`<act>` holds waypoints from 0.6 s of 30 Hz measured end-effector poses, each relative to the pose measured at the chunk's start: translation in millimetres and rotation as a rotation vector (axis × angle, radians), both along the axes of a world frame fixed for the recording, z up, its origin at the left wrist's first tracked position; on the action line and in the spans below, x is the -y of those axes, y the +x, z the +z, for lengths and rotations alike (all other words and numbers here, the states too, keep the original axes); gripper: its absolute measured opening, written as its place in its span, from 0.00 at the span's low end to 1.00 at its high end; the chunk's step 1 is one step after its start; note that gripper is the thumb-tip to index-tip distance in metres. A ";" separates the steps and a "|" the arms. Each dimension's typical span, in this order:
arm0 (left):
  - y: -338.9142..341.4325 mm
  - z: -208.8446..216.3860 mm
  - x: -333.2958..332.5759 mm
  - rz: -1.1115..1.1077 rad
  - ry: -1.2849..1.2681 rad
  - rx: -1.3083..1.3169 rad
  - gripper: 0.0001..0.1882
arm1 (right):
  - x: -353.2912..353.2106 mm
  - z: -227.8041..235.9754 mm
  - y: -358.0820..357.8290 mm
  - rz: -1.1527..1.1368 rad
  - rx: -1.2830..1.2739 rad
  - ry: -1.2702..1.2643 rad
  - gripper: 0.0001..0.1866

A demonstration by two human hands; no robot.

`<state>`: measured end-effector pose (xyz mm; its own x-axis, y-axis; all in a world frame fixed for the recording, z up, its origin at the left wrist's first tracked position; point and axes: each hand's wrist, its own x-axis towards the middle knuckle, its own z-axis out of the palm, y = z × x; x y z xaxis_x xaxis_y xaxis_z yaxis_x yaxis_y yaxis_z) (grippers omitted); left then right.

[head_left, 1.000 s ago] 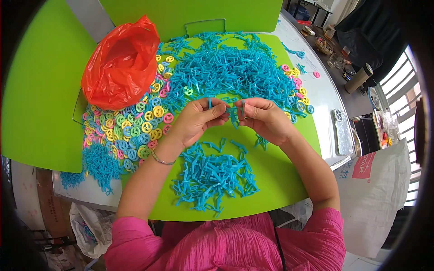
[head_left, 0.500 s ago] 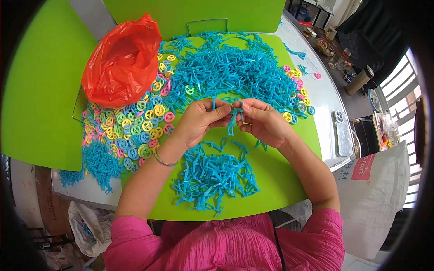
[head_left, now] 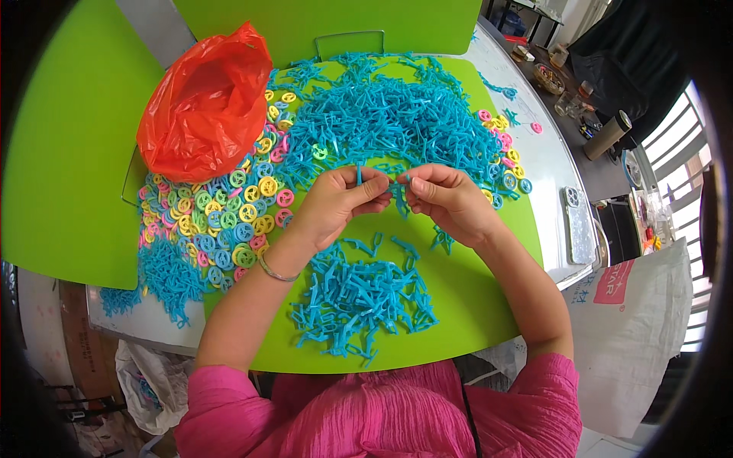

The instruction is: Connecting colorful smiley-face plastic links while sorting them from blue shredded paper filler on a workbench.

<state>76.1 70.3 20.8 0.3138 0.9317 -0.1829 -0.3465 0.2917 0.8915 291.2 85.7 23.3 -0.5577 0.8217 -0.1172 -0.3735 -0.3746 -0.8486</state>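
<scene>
My left hand (head_left: pixel 340 204) and my right hand (head_left: pixel 452 201) meet, fingertips close together, over the green board (head_left: pixel 481 305). Between them is a small blue plastic clip-like piece (head_left: pixel 401 200), pinched from both sides; fingers partly hide it. A second blue bit sticks up between the thumb and fingers of my left hand. Beyond the hands spreads a large heap of similar blue pieces (head_left: pixel 389 114). Closer to me lies a smaller heap of blue pieces (head_left: pixel 359 301). A few more blue pieces (head_left: pixel 441 239) lie just below my right hand.
Many small pastel wheels (head_left: pixel 229 217) cover the left side, below a red plastic bag (head_left: pixel 202 114). More wheels (head_left: pixel 508 160) lie at the right. A phone (head_left: pixel 577 225) rests on the white table's right edge. Green panels (head_left: pixel 328 27) stand at the back and left.
The blue piece between my hands hung lower before and now shows shorter. My right hand has shifted slightly right, uncovering more of the blue pieces beneath it. My left hand has barely moved.
</scene>
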 end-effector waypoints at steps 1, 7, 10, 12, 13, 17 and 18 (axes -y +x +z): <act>0.1 -0.1 -0.1 -0.003 0.002 0.003 0.09 | 1.8 1.4 -1.3 -0.007 0.007 0.021 0.10; -1.2 -1.4 -1.0 -0.002 0.002 0.000 0.10 | -4.2 -2.5 2.7 -0.036 0.116 0.196 0.11; -1.2 -2.2 -1.1 -0.001 0.002 0.011 0.09 | -3.7 -3.0 4.2 -0.041 0.061 0.160 0.11; -2.3 -2.4 -0.6 0.002 0.003 0.020 0.09 | -2.6 1.4 2.6 -0.053 -0.012 0.105 0.12; -1.8 -2.3 -0.4 0.005 0.005 0.020 0.09 | -2.7 2.7 3.8 -0.069 -0.008 0.103 0.12; 0.1 -2.8 -1.1 0.002 0.014 0.006 0.09 | -4.0 3.8 6.8 -0.104 0.042 0.150 0.11; 0.8 -2.1 -1.0 0.001 0.015 0.006 0.09 | -3.1 5.9 6.5 -0.106 0.043 0.150 0.11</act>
